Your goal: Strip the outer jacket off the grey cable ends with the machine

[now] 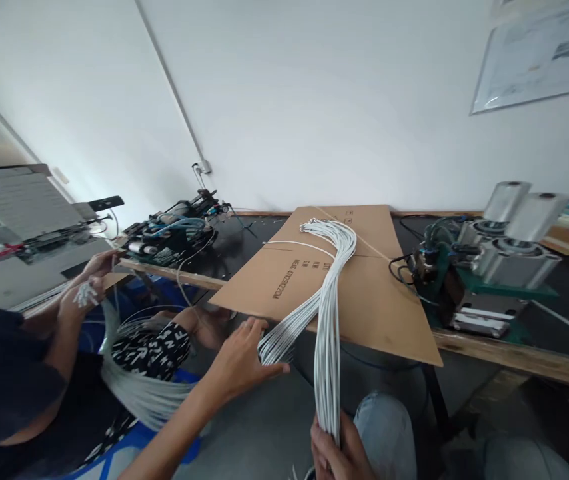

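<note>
A long bundle of white cables (332, 293) lies curved over a flat cardboard sheet (374, 293), and one end of it fans out near the sheet's back. Its thick near part hangs over the front edge, and my right hand (339, 453) is wrapped round it low in the view. A second branch of the bundle runs down to the left. There my left hand (244, 360) is beside it with the thumb stretched away from the fingers. The cables pass through that gap without a visible grip, and some fingers are partly hidden.
A machine with two silver cylinders (509, 233) stands on the dark table at right. Another machine with blue tubes (174, 230) is at left. A seated co-worker (19, 373) holds another bundle of white cables (139, 393) close to my left arm.
</note>
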A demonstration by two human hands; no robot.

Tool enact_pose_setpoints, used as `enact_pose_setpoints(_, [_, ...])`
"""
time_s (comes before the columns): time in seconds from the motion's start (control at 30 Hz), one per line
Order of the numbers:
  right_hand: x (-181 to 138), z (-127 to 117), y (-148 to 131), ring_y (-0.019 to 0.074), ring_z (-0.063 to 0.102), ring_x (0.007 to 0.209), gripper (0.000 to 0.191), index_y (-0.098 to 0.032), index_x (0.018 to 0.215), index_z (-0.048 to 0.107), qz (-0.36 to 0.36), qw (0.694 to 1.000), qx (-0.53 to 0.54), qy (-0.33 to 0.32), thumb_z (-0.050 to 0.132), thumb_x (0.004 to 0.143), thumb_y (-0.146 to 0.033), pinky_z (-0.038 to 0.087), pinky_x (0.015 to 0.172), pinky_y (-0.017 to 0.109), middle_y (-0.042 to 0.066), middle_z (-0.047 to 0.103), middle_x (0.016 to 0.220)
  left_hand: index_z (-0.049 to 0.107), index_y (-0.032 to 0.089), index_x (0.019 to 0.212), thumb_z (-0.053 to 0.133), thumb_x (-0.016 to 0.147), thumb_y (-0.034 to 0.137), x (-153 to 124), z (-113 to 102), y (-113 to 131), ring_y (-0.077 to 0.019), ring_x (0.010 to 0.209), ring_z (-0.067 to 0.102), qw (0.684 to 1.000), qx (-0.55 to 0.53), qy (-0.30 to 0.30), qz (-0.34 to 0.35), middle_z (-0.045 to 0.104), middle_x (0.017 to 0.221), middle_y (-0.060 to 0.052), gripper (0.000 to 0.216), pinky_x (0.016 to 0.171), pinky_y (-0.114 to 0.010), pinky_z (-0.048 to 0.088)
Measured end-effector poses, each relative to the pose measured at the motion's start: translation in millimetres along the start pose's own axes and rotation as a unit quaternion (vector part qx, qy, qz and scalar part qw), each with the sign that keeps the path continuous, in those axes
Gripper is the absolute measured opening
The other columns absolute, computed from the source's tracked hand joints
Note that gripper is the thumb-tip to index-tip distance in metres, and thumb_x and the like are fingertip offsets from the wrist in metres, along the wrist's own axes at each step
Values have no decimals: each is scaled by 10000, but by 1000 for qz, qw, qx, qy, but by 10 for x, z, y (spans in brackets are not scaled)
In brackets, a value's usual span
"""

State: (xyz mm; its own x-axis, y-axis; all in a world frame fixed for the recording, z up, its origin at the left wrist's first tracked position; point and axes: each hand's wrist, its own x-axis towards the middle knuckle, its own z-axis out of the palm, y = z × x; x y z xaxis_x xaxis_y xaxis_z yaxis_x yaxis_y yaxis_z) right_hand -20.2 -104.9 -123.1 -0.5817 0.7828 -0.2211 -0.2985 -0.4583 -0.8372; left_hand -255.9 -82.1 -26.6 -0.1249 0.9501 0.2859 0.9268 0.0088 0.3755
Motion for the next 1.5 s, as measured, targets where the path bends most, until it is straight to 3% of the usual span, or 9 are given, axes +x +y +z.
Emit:
enact_pose_setpoints(0.1, [-14,31,11,43,309,410,477,-206,808,556,-28,999,37,-27,779,766,-625,301,427,195,-120,408,543,553,191,1342,953,539,448,-281,431,-264,-411,1225,580,998,-45,-2,-36,611,1343,-177,934,965,-488,509])
enact_pose_setpoints(0.2, [-80,18,-65,32,301,404,443,-206,792,527,-44,997,48,-49,777,800,-571,275,418,184,-122,419,559,594,172,1285,702,920,364,-220,811,-435,-268,1064,669,994,-89,14,-68,659,1253,-105,425,904,-474,555])
enact_pose_setpoints(0.3, [-197,-43,-203,27,273,387,376,-210,796,523,-40,996,61,-49,785,812,-479,243,398,174,-127,411,545,645,157,1213,637,978,338,-122,939,-552,-245,984,694,990,-119,12,-81,681,1195,-69,297,829,-429,596])
enact_pose_setpoints(0.57, [-482,-170,-715,39,53,377,272,-249,686,443,-17,990,128,-49,705,719,-315,140,327,177,-150,276,476,640,158,1237,656,964,342,-313,672,-839,-274,1035,684,992,-87,-51,-69,667,1242,-73,329,855,-447,593])
enact_pose_setpoints(0.9, [-643,-385,-1052,31,-94,414,163,-256,732,430,-24,989,139,-52,581,794,-253,-12,336,163,-176,133,517,622,174,1263,649,971,321,-385,-134,-1056,-253,1060,676,987,87,-120,-69,655,1271,-98,328,884,-465,582])
enact_pose_setpoints(1.03, [-687,-404,-1231,18,-73,408,204,-245,714,448,-41,994,96,-30,568,868,-305,-15,343,160,-182,176,498,618,176,1271,649,971,322,-251,-347,-1090,-259,1078,670,982,134,-114,-65,648,1286,-101,335,895,-473,577])
enact_pose_setpoints(1.13, [-719,-485,-1458,-15,68,349,251,-208,721,506,-7,1000,10,-18,494,936,-337,31,377,180,-173,282,468,614,177,1279,652,970,319,-174,-446,-1126,-261,1080,670,982,149,-103,-60,645,1291,-101,342,894,-474,577])
enact_pose_setpoints(1.33, [-750,-849,-1821,-47,342,347,103,-126,791,652,20,982,-189,6,662,854,-207,104,403,171,-111,491,518,614,180,1276,650,971,312,-102,-342,-1210,-255,1069,674,986,127,-84,-60,647,1288,-101,335,889,-467,580])
enact_pose_setpoints(1.5, [-596,-1127,-1600,25,454,347,127,-149,825,676,-27,954,-296,24,767,779,-225,258,360,137,-68,567,499,618,180,1267,656,968,309,-154,94,-1218,-251,1053,682,992,66,-66,-88,658,1263,-94,328,872,-452,586])
